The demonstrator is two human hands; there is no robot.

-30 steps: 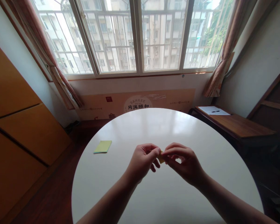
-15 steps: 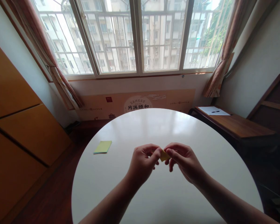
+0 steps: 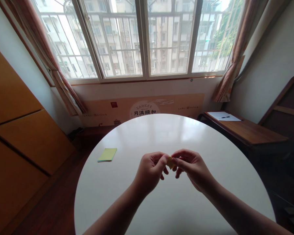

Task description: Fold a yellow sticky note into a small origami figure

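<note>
A small folded piece of yellow paper (image 3: 171, 163) is pinched between my two hands, above the white round table (image 3: 176, 212). My left hand (image 3: 152, 168) grips its left side between thumb and forefinger. On the other side, my right hand (image 3: 191, 164) has thumb and forefinger closed on the paper, its lower fingers curled beneath. Much of the paper is hidden behind the fingertips. To the left of my hands lies a pad of yellow-green sticky notes (image 3: 107, 154), with a bluish layer showing at its lower edge.
At the right, a brown wooden side table (image 3: 262, 132) holds a white sheet (image 3: 224, 116) with a dark pen. A dark chair (image 3: 289, 107) stands behind it. Orange-brown cabinets (image 3: 22, 140) are at the left, and a barred window (image 3: 147, 39) lies ahead.
The right thumb has come over onto the paper, and its lower fingers have dropped below. The paper has turned slightly between the fingertips. The sticky notes stay put.
</note>
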